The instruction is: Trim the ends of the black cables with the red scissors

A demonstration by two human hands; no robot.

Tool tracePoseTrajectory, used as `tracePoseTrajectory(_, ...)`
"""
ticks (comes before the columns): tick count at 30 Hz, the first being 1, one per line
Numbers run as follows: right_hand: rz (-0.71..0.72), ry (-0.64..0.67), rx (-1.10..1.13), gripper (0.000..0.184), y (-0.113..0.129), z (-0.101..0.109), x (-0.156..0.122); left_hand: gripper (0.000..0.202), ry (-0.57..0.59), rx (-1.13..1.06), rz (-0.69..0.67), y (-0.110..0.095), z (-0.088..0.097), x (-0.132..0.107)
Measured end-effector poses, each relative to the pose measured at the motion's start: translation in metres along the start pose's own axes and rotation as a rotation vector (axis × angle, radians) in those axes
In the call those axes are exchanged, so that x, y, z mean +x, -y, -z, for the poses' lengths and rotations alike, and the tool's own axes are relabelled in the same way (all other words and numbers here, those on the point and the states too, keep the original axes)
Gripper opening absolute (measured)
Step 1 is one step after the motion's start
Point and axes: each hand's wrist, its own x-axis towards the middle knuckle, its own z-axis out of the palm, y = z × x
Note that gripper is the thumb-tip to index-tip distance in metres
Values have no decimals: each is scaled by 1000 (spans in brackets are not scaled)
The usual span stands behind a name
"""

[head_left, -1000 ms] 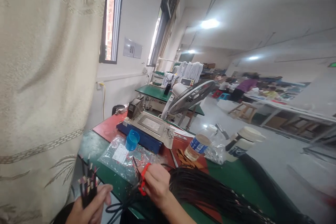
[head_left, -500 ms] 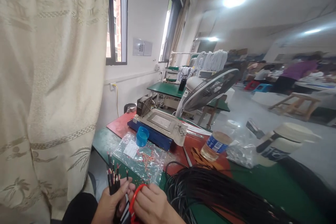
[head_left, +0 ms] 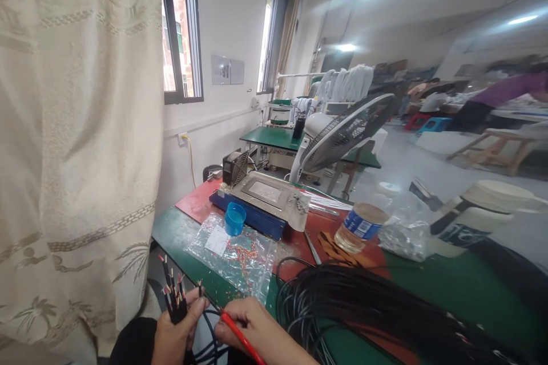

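Observation:
My left hand (head_left: 182, 328) is closed round a bundle of black cables (head_left: 176, 308), whose stripped ends with coloured and bare wires point upward. One cable end (head_left: 200, 287) stands apart from the bundle, pinched at my thumb and fingertip. Wrapped round a red-handled tool (head_left: 242, 337), my right hand (head_left: 259, 319) is just to the right. The tool's small dark tip points at my left fingertips; its jaws are too small to make out. Black cable lengths hang below and between my hands.
A clear plastic bag (head_left: 205, 265) with small orange bits lies ahead, with a blue cup (head_left: 235, 219) on it. Behind stands a blue-based machine (head_left: 261, 197). To the right are a thick coil of black cable (head_left: 342, 302), tweezers (head_left: 312, 248) and a labelled jar (head_left: 359, 228).
My right hand has drawn away from my left fingertips and turned, so the red handle now points down and right. My left hand and its cables have shifted slightly left.

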Motion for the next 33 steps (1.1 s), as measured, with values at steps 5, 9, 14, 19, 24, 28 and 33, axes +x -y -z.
tracePoseTrajectory(5,-69,43,100,45,-3,0,0,79,53,10,48,-2,0,-3)
tracePoseTrajectory(9,-74,41,96,48,-2,0,0,79,34,39,34,-4,0,-6)
tracePoseTrajectory(14,-99,38,155,46,-5,-2,1,72,19,47,26,-3,-1,-6)
tracePoseTrajectory(19,-144,75,374,48,-6,-6,2,64,-58,3,1,-6,-4,-9)
tracePoseTrajectory(24,-185,105,551,50,0,-7,2,63,-79,-51,10,-7,-8,-11)
tracePoseTrajectory(28,-180,122,631,52,1,-9,2,59,-55,-72,35,-5,-7,-9)
tracePoseTrajectory(33,-171,117,348,52,3,-3,0,56,10,-89,90,-10,-5,-12)
